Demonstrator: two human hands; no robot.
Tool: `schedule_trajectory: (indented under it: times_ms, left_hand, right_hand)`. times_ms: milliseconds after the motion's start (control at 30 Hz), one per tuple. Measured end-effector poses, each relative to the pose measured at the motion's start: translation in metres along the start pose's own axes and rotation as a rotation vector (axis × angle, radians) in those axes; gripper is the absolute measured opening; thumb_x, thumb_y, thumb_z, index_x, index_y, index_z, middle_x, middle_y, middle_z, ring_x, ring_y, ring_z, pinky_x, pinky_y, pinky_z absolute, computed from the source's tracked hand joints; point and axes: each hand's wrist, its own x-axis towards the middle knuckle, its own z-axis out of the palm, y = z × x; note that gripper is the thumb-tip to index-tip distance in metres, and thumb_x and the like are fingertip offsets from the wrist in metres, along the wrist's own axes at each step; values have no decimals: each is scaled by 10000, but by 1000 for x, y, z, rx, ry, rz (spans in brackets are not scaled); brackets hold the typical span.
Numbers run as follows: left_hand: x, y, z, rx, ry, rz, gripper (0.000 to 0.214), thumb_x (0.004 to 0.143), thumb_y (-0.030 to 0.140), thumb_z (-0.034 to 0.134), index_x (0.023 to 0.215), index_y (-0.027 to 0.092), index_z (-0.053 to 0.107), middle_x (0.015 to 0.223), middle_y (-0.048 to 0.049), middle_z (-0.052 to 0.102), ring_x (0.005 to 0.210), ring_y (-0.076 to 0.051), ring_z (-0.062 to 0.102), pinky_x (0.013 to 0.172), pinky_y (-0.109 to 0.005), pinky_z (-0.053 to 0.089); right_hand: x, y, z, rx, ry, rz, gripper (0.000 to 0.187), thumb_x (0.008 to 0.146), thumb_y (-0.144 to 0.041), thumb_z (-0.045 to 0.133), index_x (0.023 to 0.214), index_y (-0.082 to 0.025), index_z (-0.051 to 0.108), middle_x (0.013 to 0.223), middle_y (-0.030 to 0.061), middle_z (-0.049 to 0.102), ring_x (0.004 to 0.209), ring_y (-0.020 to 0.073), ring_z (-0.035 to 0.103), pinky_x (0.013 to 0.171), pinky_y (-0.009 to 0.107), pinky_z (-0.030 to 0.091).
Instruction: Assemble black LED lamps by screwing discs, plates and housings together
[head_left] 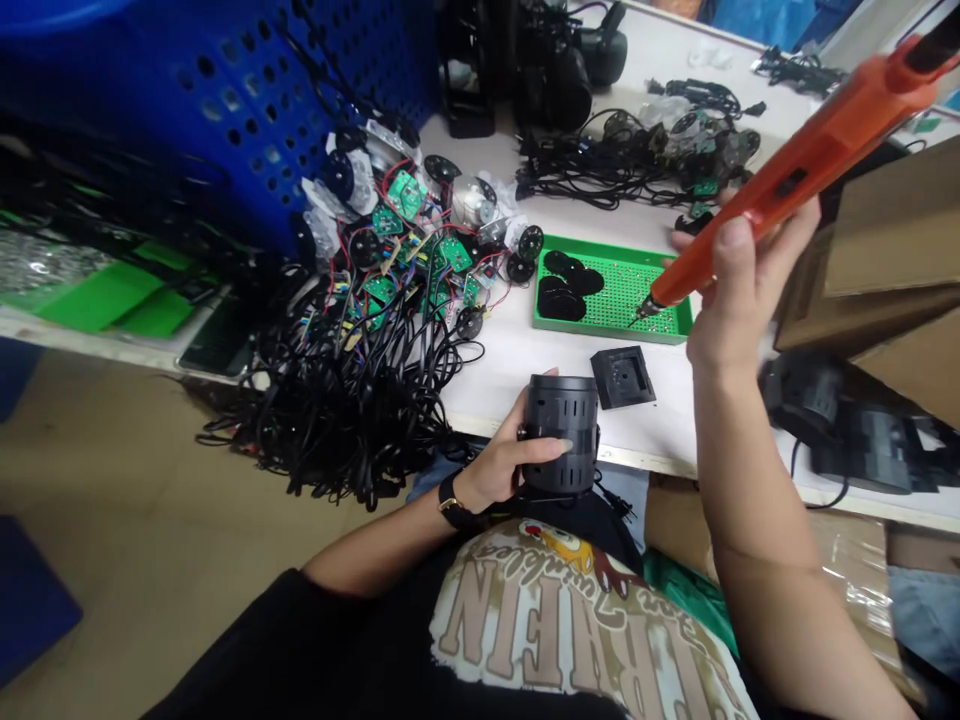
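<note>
"Looking at the white workbench: holds what midway?"

"Holds a shallow green tray and, just in front of it, a square black part with its recess showing."

"And to the left of the tray?"

"Bears a heap of green circuit boards and black discs, plus a thick tangle of black cables hanging over the front edge."

"Go further back."

"Supports a bundle of black leads behind the tray and a cluster of black housings beyond the heap."

"Now the right end?"

"Carries dark fixtures close to the front edge."
</note>
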Motion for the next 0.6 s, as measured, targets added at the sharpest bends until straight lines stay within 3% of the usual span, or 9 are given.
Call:
schedule_trajectory:
  times_ms: [67,133,333,467,600]
  left_hand:
    - [-3,-2,-3,-15,4,9,1004,697,265,907,1573,380,430,1213,-60,729,991,-269,736,784,-385,636]
    - [-5,-3,-7,-27,19,18,987,712,281,895,1576,378,428,1206,-59,736,971,-267,745,777,-380,644]
    - [0,-2,-15,-12,25,-22,908,759,324,872,1561,337,446,1172,-85,767,881,-264,773,667,-318,642]
    - [2,3,-14,59,28,-45,911,764,352,884,1561,298,447,1184,-110,771,857,-267,775,545,-232,572]
    - [2,2,-15,60,50,-46,904,742,362,903,1532,259,475,1105,-111,783,819,-269,769,567,-258,588]
  right_hand:
    - [8,-7,15,112,229,-68,528,1035,-647,395,1420,-287,402,1228,75,584,906,178,713,774,340,597]
    - [2,-16,26,207,314,-82,567,995,-716,410,1347,-276,466,1042,33,566,676,123,608,651,306,564]
    - [-29,-27,34,316,202,124,758,862,-858,392,1357,-290,478,939,27,499,615,140,554,570,335,510]
    - [-29,-24,31,476,276,80,680,810,-812,516,1251,-296,554,890,3,480,531,100,486,461,279,403]
    - [-29,-21,32,581,271,56,574,828,-746,583,1187,-299,606,856,-12,481,540,107,529,424,247,393]
